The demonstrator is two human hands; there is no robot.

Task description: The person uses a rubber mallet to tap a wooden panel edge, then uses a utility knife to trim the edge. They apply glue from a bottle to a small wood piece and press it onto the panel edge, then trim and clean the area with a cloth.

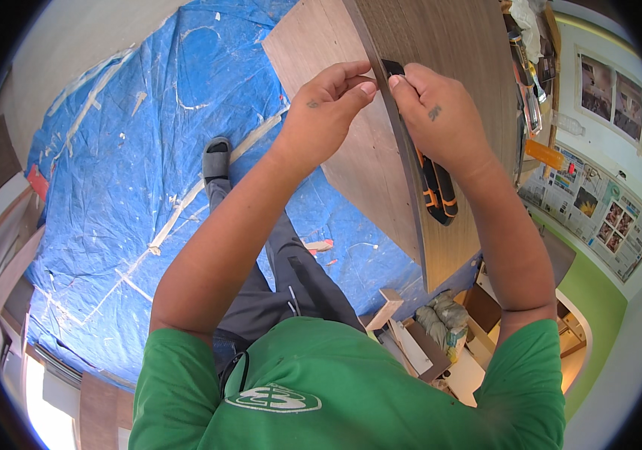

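The left hand [332, 109] has thumb and fingertips narrowed beside the edge of the board [441, 34], gripping what, if anything, I cannot tell; the right hand [441, 112] holds a black piece [393, 67] there, partly hiding it. A knife [438, 196] lies on the board near the right wrist. Tools [529, 97] and a bottle [546, 155] crowd its right, bags [445, 319] sit lower, and a blue sheet [148, 180] spreads left.

Utility knife [436, 191] on panel [441, 45]
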